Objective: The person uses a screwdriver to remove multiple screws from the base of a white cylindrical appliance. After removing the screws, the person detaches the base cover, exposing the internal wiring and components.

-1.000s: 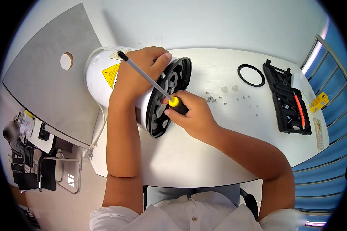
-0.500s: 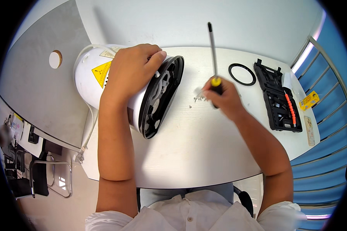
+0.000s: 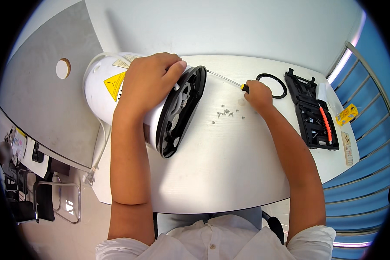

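Resting the left hand point(image 3: 149, 82) over the upper side of the white cylindrical appliance point(image 3: 97, 97) laid sideways on the white table point(image 3: 221, 173), with thumb parted from the fingers near its black base point(image 3: 187, 117). Gripping a screwdriver point(image 3: 225, 79) in the right hand point(image 3: 259, 94), right of the appliance, with fingers clamped round the handle point(image 3: 245, 88) and shaft slanting toward the base. Can see, right of the appliance, small screws point(image 3: 225, 112), a black ring point(image 3: 285, 89) and, farthest, an open tool case point(image 3: 323, 147).

On the table point(image 3: 221, 173), the appliance point(image 3: 153, 116) lies left and the tool case point(image 3: 308, 104) right. Between them, the ring point(image 3: 284, 86) lies toward the far edge, with the screws point(image 3: 226, 112) nearer and further left.
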Motion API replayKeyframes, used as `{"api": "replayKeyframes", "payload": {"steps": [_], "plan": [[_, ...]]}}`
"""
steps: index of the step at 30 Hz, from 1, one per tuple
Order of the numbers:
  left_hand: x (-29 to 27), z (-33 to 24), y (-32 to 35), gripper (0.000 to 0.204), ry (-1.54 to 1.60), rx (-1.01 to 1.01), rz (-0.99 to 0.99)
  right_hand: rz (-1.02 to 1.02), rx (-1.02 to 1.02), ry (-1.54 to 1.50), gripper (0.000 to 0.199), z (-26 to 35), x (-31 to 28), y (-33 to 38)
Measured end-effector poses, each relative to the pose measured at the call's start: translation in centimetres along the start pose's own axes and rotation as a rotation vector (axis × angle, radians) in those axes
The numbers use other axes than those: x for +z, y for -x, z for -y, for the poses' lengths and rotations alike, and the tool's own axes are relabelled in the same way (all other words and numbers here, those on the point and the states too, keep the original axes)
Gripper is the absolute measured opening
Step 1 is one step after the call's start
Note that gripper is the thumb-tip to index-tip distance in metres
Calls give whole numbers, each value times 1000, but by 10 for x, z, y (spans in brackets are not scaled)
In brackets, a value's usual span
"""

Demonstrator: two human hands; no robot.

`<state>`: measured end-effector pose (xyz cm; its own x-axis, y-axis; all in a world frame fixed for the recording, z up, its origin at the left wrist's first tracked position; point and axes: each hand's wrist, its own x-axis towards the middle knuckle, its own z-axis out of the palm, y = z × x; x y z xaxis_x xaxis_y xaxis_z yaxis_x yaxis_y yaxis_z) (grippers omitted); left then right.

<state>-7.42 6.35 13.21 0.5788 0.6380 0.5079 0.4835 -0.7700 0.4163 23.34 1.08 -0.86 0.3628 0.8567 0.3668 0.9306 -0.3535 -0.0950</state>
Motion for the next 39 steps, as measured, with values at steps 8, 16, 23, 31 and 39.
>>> {"api": "replayKeyframes", "payload": {"steps": [8,16,23,31,39], "plan": [[1,-2,0,38,-3,-7,7,-19,45,-337,21,-21,-51,3],[0,-3,1,38,-23,-50,16,527,17,-1147,34,13,-111,77],[5,4,-2,39,39,-57,19,985,-349,-582,36,17,-97,92],[9,6,0,39,75,16,-51,924,-432,-502,33,25,-101,102],[14,10,-3,39,143,-52,-32,925,-384,-491,32,35,-100,108]]}}
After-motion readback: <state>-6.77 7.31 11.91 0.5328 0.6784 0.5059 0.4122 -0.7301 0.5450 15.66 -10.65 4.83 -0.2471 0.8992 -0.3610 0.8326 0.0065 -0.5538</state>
